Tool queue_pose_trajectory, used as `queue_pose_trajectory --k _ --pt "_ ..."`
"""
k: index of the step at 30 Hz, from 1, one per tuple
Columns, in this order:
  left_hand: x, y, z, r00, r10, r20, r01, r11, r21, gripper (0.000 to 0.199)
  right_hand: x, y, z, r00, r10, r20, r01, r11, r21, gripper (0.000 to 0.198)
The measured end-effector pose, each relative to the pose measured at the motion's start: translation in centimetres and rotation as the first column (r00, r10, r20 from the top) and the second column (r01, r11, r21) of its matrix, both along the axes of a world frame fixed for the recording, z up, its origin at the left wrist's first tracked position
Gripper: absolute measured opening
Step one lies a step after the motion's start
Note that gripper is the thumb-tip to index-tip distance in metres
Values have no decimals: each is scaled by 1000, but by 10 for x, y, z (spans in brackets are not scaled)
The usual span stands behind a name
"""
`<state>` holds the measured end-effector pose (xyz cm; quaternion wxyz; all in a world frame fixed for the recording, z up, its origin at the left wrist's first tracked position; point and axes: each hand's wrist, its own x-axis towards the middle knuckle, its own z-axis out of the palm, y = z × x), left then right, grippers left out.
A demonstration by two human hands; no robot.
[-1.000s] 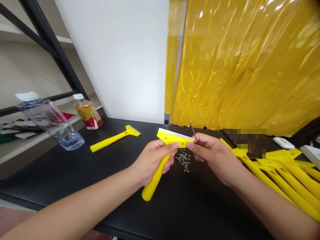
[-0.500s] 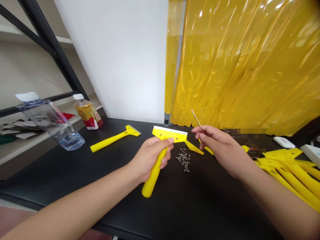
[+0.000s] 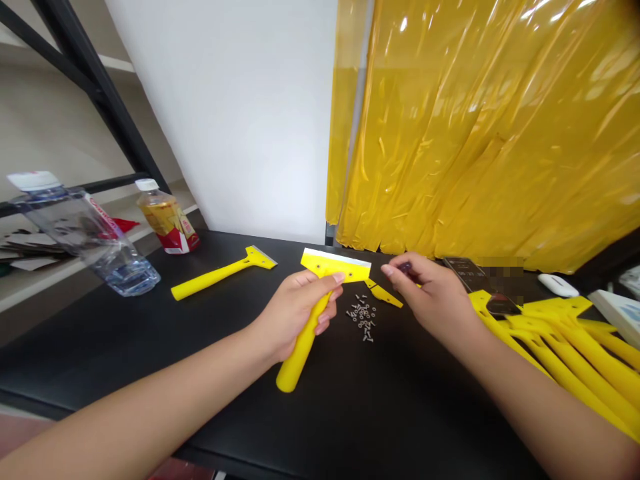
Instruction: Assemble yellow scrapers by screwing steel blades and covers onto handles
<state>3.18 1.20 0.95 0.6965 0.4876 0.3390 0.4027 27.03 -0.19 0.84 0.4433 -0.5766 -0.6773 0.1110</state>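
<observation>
My left hand [image 3: 311,303] is closed round the neck of a yellow scraper [image 3: 301,353], its thumb lying on the head below a pale blade edge. Two small dark holes show in that head. To the right, my right hand [image 3: 430,287] is closed on a small screwdriver [image 3: 405,267]; only its dark handle shows between the fingers, the shaft out of sight. Small screws and nuts [image 3: 363,319] lie in a loose heap on the black table [image 3: 320,427] between the hands. Just behind them rests a flat yellow plate [image 3: 386,295]. Another yellow scraper [image 3: 215,277] lies at the left.
Several yellow scraper handles [image 3: 565,340] are piled at the right beside a phone [image 3: 463,273], a white case [image 3: 558,285] and a pale box [image 3: 617,317]. A clear bottle [image 3: 95,233] and a smaller drink bottle [image 3: 167,217] stand at left. Yellow plastic sheeting [image 3: 480,133] hangs behind.
The screwdriver has turned in my right hand, so its thin metal shaft no longer shows and its dark handle does. My left hand keeps its hold on the scraper; the view has shifted slightly.
</observation>
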Motion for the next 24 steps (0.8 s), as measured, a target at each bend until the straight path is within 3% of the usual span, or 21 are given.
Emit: queue_pose_trajectory --k 4,11,24 --pt "0 0 1 1000 0 3 0 1000 -4 39 -5 1 -9 990 106 98 -102 994 -39 27" --pt "0 0 0 1000 0 4 0 1000 -18 39 -7 4 -17 979 127 158 -118 991 -70 25" --pt "1 -1 2 1000 10 4 -10 1000 -24 38 -1 1 -10 974 117 195 -116 993 -18 23"
